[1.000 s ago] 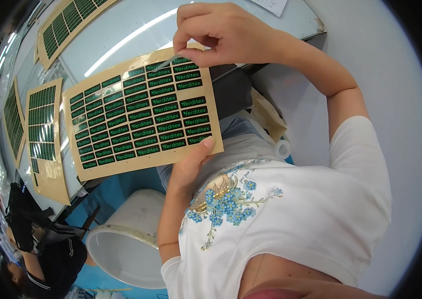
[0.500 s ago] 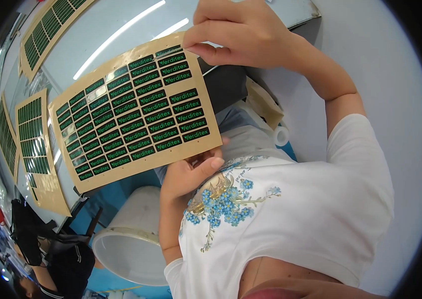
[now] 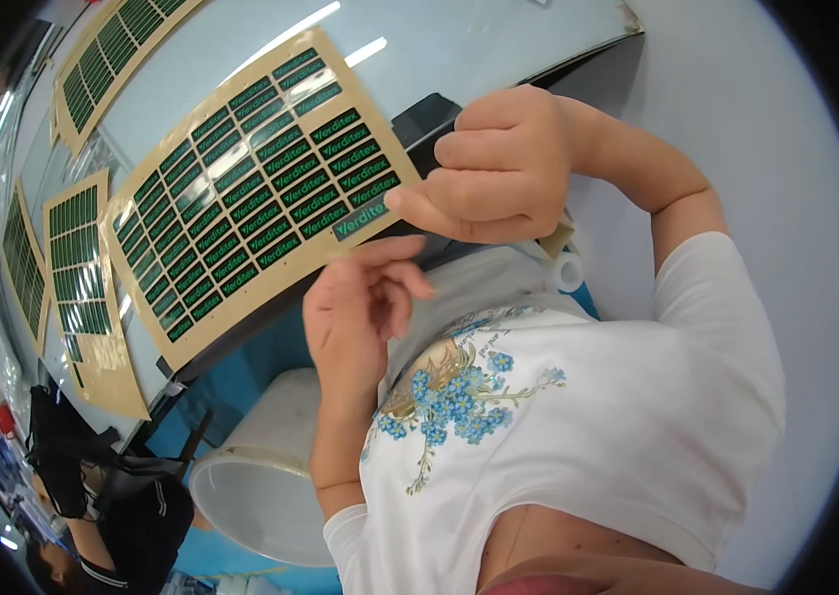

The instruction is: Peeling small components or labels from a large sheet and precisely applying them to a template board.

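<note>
A tan backing sheet (image 3: pixel 352 94) with rows of dark rectangular stickers with green lettering lies tilted at the table's near edge. One spot in its right-hand column is bare. My right hand (image 3: pixel 511 167) is closed, its thumb and forefinger pinching the end of a single sticker (image 3: pixel 360 218). That sticker is over the sheet's lower right corner; I cannot tell whether it touches. Just below the corner, my left hand (image 3: pixel 352 312) is raised with fingers loosely bent and apart, holding nothing.
More sticker sheets (image 3: pixel 82 258) lie on the glossy white table (image 3: pixel 439 45) to the left. Below the table edge stands a white bucket (image 3: pixel 251 466). Another person (image 3: pixel 132 526) in dark clothes is at the lower left. A white roll (image 3: pixel 568 270) sits beside my lap.
My right hand has come down toward me from the sheet's top corner, now with a sticker pinched. My left hand has let go of the sheet's lower edge and risen. The sheet has shifted.
</note>
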### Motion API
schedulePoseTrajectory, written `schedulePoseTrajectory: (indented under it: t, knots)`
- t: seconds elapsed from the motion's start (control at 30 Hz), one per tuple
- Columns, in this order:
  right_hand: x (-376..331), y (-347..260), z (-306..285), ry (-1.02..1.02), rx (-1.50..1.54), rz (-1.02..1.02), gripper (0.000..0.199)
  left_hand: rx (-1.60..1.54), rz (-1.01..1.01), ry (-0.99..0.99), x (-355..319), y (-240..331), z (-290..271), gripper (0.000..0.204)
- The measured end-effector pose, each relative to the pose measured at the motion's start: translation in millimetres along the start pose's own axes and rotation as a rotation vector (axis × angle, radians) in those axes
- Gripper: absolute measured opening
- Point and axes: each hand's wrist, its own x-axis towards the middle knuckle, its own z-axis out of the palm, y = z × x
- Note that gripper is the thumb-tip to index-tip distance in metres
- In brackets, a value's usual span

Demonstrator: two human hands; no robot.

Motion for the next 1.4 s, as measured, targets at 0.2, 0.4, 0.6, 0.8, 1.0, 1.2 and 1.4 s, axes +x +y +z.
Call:
schedulePoseTrajectory:
  t: [0.2,0.4,0.6,0.8,1.0,1.2,1.4]
  knots:
    - [9,-12,12,0.025,0.045,-0.053,0.018,-0.047,0.166,0.226,-19,3,-8,0.04]
    - [15,-15,17,0.033,0.073,-0.078,0.017,-0.113,0.158,0.277,-24,0,-12,0.023]
    - [20,-19,19,0.012,0.136,-0.025,0.014,-0.041,0.206,0.316,-28,-3,-13,0.019]
    - [22,-19,20,0.0,0.162,0.01,0.012,0.055,0.264,0.347,-29,-4,-13,0.019]
    - [24,-18,21,0.012,0.165,0.004,0.013,0.082,0.267,0.354,-30,-5,-14,0.02]
    - [27,-17,19,-0.001,0.161,-0.01,0.012,0.135,0.283,0.396,-31,-7,-11,0.022]
    - [25,-13,18,-0.04,0.194,0.024,0.02,0.148,0.326,0.39,-35,-7,-14,0.017]
